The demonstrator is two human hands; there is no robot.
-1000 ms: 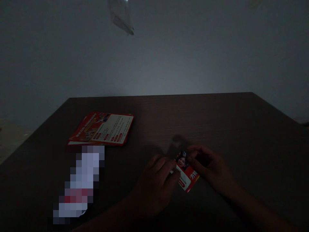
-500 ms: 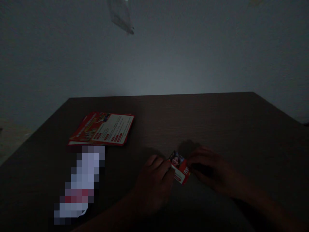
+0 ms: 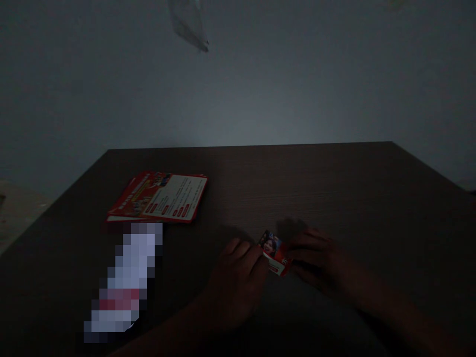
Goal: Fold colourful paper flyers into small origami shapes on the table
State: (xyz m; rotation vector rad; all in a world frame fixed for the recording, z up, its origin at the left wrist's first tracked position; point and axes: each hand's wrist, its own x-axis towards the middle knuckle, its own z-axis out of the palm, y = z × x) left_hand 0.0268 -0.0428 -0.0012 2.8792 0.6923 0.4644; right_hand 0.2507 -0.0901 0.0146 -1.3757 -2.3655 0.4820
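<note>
A small folded red-and-white leaflet, printed with a picture of a person and some text, lies between my hands low over the table. My left hand is closed on its left side, with the curled fingers covering that edge. At the right edge, my right hand has its fingers and thumb closed on the paper. The leaflet's right part bends up and is partly hidden by these fingers.
A stack of red-and-white printed leaflets lies at the left of the dark wooden table. Nearer me is a bright, pixelated long object. Behind the table stands a pale wall with a clear plastic bag on it. The light is dim.
My right fingers have closed further over the leaflet's right edge, and less of its printed face shows there. My left hand has stayed nearly still.
</note>
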